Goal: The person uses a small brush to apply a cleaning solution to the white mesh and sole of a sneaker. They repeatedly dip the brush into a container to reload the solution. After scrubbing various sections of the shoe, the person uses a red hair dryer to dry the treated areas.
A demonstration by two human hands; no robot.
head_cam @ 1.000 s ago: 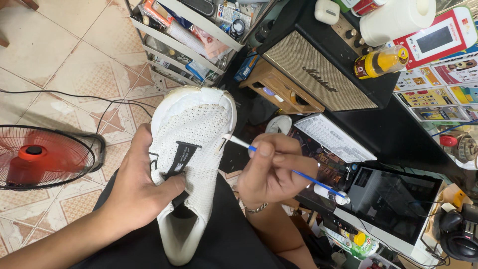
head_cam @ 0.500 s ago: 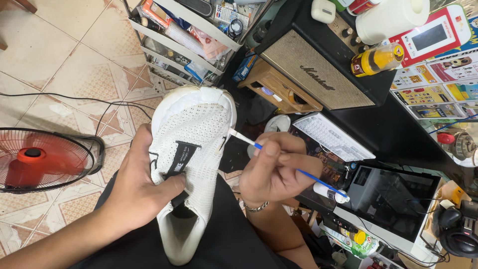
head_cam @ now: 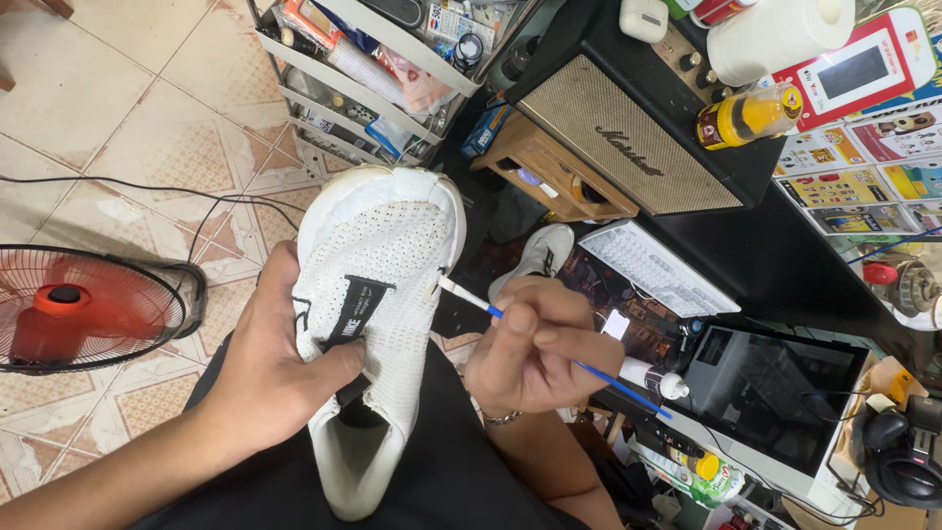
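Sneaker point(head_cam: 388, 294), white knit, sits toe-up in left hand point(head_cam: 270, 378), over the person's lap. Left hand fingers wrap the shoe from its left side; thumb presses across the black tongue label point(head_cam: 355, 309). Grip closed firm on the shoe.

Right hand point(head_cam: 540, 353) is just right of the shoe, fingers pinched shut around a thin blue-handled brush point(head_cam: 549, 345). Brush's white tip touches the shoe's right edge near the sole line; handle runs back down-right past the knuckles. Thin bracelet point(head_cam: 500, 418) on that wrist.

Outward from the fingers:
- Second white shoe point(head_cam: 538, 257) lies on the floor just above the right hand.
- Small white tube point(head_cam: 653, 378) sits just past the brush's tail end, right of the right hand.
- White keyboard point(head_cam: 653, 270) and dark tablet screen point(head_cam: 775, 383) on the desk point(head_cam: 785, 265), right of the right hand.
- Black speaker with tan grille point(head_cam: 628, 132) and a yellow bottle point(head_cam: 751, 113), further up-right.
- Wire shelf rack point(head_cam: 363, 79) packed with clutter, above the shoe's toe.
- Red floor fan point(head_cam: 83, 309) left of the left hand, well apart, on tiled floor point(head_cam: 118, 108); black cable point(head_cam: 147, 191) runs between fan and rack.
- Headphones point(head_cam: 903, 447) at far right edge.
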